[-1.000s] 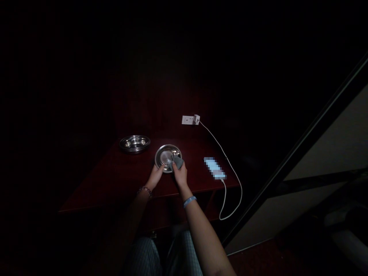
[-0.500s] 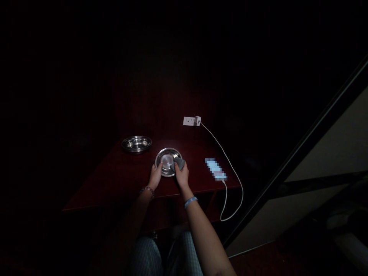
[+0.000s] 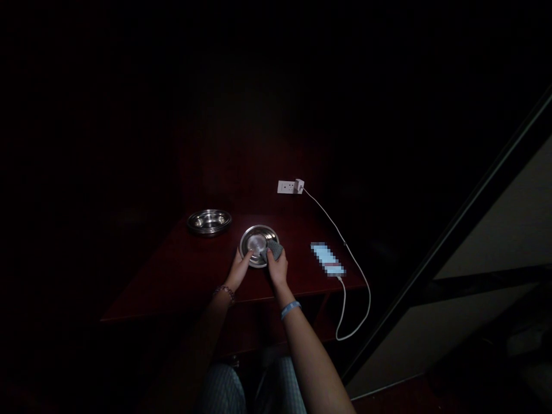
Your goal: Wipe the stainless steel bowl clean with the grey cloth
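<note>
A round, shiny steel plate (image 3: 255, 240) with a raised rim is held tilted toward me above the dark red table. My left hand (image 3: 238, 270) grips its lower left edge, with the thumb over the rim onto the inner face. At the plate's right side my right hand (image 3: 278, 269) is closed on a grey cloth (image 3: 276, 249), which lies against the inside of the plate. The fingers of both hands are partly hidden beneath the plate and cloth. Behind and to the left sits a small stack of similar steel plates (image 3: 209, 221).
The red table (image 3: 168, 282) meets a dark wall. A phone (image 3: 328, 260), blurred out, lies at the right with a white cable (image 3: 370, 299) hanging over the front edge. The cable runs to a charger (image 3: 299, 185) in a wall socket (image 3: 285, 187). A slanted frame edge (image 3: 431, 247) stands on the right.
The whole view has shifted slightly, so everything sits a little lower and further right. The cloth has moved slightly down along the plate's inside. Both hands keep their hold.
</note>
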Action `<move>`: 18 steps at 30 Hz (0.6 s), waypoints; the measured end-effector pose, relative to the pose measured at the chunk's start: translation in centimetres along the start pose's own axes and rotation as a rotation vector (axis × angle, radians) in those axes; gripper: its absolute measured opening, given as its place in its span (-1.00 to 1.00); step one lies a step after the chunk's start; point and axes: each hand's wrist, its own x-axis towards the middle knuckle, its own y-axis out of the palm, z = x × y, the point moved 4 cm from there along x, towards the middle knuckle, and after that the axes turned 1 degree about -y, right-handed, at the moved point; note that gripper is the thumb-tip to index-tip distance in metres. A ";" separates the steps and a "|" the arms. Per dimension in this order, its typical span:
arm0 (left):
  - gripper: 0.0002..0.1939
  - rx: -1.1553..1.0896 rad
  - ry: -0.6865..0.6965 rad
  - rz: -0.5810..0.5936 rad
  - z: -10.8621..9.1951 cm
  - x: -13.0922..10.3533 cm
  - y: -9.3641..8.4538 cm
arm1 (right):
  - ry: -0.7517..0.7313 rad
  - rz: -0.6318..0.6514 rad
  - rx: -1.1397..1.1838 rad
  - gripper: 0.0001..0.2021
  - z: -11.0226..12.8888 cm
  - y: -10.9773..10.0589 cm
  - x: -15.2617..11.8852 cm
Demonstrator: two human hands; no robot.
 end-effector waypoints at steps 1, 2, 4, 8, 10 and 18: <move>-0.56 -0.001 -0.002 -0.008 0.2 0.1 0.0 | 0.000 0.005 -0.003 -0.77 0.0 0.0 0.0; -0.56 0.000 -0.003 -0.014 0.3 0.1 0.0 | 0.000 0.007 -0.006 -0.77 0.0 0.0 0.0; -0.56 0.009 0.002 -0.014 0.5 0.2 0.0 | 0.000 0.007 -0.012 -0.77 0.1 0.0 0.0; -0.59 0.038 0.003 -0.026 0.6 0.3 -0.1 | 0.000 0.013 -0.029 -0.79 0.2 0.0 0.0; -0.58 0.049 0.003 -0.030 0.4 0.3 -0.1 | -0.001 0.015 -0.029 -0.79 0.2 0.0 -0.1; -0.49 0.052 0.045 -0.017 -0.5 0.0 -0.1 | -0.034 0.014 -0.013 -0.78 0.0 0.1 0.0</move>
